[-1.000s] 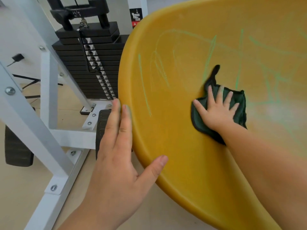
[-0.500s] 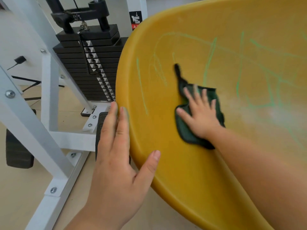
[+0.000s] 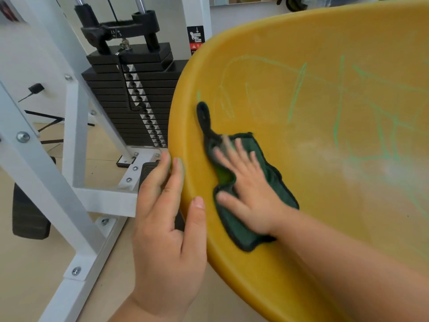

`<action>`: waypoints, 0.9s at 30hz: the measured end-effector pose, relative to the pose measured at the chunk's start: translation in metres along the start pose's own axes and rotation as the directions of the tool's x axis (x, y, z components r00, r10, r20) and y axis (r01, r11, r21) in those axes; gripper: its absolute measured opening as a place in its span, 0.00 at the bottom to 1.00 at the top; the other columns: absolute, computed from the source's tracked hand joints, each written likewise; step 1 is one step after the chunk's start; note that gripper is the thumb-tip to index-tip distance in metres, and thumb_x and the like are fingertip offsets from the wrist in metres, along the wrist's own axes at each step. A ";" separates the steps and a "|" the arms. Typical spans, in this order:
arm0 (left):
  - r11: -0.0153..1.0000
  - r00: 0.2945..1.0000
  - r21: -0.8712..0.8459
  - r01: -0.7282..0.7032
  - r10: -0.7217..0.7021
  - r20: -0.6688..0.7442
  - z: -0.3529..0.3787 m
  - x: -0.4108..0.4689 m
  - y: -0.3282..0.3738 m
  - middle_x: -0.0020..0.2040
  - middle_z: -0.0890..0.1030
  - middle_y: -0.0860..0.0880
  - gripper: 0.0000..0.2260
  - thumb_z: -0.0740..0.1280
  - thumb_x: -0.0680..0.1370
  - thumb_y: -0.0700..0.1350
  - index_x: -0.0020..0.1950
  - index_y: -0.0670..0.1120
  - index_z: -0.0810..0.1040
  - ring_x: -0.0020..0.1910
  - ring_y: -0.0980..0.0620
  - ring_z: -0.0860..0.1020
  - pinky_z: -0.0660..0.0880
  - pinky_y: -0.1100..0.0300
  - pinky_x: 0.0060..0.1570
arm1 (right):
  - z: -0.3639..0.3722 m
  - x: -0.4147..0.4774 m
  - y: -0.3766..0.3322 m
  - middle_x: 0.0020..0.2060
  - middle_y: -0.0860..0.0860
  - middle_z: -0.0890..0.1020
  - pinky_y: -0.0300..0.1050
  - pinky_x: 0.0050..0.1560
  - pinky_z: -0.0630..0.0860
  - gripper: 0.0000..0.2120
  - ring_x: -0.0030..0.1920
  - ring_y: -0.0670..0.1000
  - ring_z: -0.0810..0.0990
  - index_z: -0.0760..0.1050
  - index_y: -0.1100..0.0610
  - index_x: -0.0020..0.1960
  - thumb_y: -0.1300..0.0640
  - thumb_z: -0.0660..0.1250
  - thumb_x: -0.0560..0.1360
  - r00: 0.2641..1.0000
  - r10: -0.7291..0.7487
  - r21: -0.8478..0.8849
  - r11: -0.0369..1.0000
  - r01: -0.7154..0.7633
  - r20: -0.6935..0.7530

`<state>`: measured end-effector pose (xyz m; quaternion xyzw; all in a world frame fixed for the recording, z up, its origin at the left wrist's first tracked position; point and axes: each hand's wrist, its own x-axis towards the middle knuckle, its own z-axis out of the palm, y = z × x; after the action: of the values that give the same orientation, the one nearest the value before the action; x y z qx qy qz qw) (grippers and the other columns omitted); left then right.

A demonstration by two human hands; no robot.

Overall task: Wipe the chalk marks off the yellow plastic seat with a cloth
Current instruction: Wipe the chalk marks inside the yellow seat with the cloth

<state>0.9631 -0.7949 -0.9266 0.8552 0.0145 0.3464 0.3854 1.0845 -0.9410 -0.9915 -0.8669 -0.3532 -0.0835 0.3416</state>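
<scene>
The yellow seat point(image 3: 243, 275) fills the right of the view, its hollow face turned toward the person. The cloth point(image 3: 232, 226) (dark green, with one thin corner trailing up toward the seat's top) lies flat on the seat's inner face, near its left rim. The right hand point(image 3: 250, 194) presses down on the cloth with its fingers straight and spread apart; the hand and cloth are slightly blurred. Green chalk marks point(image 3: 339, 112) cross the seat to the right of and above the cloth, with fainter lines nearer the upper left and a pale smeared patch just right of the hand. The left hand point(image 3: 167, 233) braces the seat's left rim: its fingers lie straight and close together along the outside of the rim, and the thumb reaches over onto the inner face, touching it just beside the cloth. Left of the seat stands a black weight stack point(image 3: 130, 101) inside a white frame point(image 3: 76, 135), on a pale floor point(image 3: 27, 275).
</scene>
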 end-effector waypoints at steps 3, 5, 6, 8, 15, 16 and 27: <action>0.999 0.999 0.044 0.029 -0.030 0.012 0.003 -0.003 0.007 0.78 0.62 0.57 0.26 0.60 0.79 0.53 0.77 0.50 0.63 0.75 0.63 0.58 0.56 0.69 0.72 | -0.015 0.042 0.048 0.82 0.43 0.35 0.71 0.78 0.38 0.38 0.82 0.54 0.32 0.36 0.34 0.80 0.23 0.44 0.76 0.934 0.343 -0.050 0.936 -0.349 -0.095; 0.998 0.999 0.047 0.041 -0.042 0.012 0.003 -0.004 0.010 0.78 0.60 0.59 0.26 0.59 0.79 0.54 0.77 0.53 0.62 0.75 0.65 0.57 0.54 0.72 0.71 | -0.026 0.078 0.051 0.82 0.45 0.33 0.72 0.77 0.35 0.38 0.81 0.57 0.31 0.39 0.41 0.83 0.26 0.46 0.79 0.844 0.522 0.041 0.852 -0.521 -0.122; 0.998 0.999 0.041 0.042 -0.042 0.008 0.003 -0.004 0.010 0.78 0.61 0.60 0.25 0.59 0.79 0.54 0.77 0.54 0.62 0.75 0.65 0.57 0.54 0.73 0.71 | -0.029 0.092 0.039 0.82 0.46 0.33 0.72 0.77 0.35 0.38 0.81 0.58 0.30 0.43 0.47 0.84 0.29 0.46 0.81 0.826 0.548 0.088 0.836 -0.541 -0.133; 0.999 0.999 0.021 0.037 -0.036 -0.012 0.002 -0.003 0.008 0.77 0.63 0.60 0.24 0.58 0.80 0.54 0.76 0.53 0.64 0.75 0.64 0.59 0.55 0.73 0.70 | -0.025 0.106 0.002 0.83 0.49 0.37 0.68 0.78 0.34 0.37 0.82 0.56 0.31 0.50 0.57 0.84 0.35 0.45 0.83 0.876 0.451 0.178 0.888 -0.423 -0.171; 0.996 0.997 -0.090 0.009 -0.016 -0.076 0.007 -0.001 0.000 0.74 0.68 0.55 0.22 0.60 0.79 0.51 0.72 0.46 0.71 0.73 0.58 0.66 0.68 0.55 0.69 | -0.004 0.058 -0.012 0.83 0.42 0.45 0.65 0.81 0.38 0.38 0.83 0.50 0.38 0.41 0.38 0.80 0.27 0.53 0.78 0.972 0.036 0.223 0.975 0.018 -0.233; 0.995 0.997 -0.097 0.007 -0.015 -0.077 0.007 -0.001 -0.002 0.74 0.69 0.55 0.22 0.61 0.79 0.51 0.72 0.46 0.71 0.73 0.57 0.67 0.70 0.51 0.68 | -0.008 0.060 -0.002 0.83 0.43 0.46 0.66 0.81 0.39 0.45 0.83 0.50 0.40 0.39 0.38 0.81 0.23 0.56 0.74 0.966 0.107 0.236 0.970 -0.049 -0.237; 0.989 0.994 -0.148 -0.028 0.012 -0.107 0.008 0.000 -0.006 0.72 0.71 0.57 0.21 0.64 0.76 0.51 0.69 0.50 0.73 0.71 0.55 0.70 0.71 0.58 0.65 | -0.018 0.109 -0.061 0.83 0.46 0.44 0.63 0.79 0.32 0.38 0.82 0.53 0.34 0.36 0.48 0.83 0.35 0.46 0.80 0.929 0.125 0.335 0.942 0.000 -0.350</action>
<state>0.9695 -0.7957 -0.9340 0.8045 0.0004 0.3951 0.4435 1.1256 -0.8614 -0.9035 -0.7777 -0.2642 -0.1722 0.5438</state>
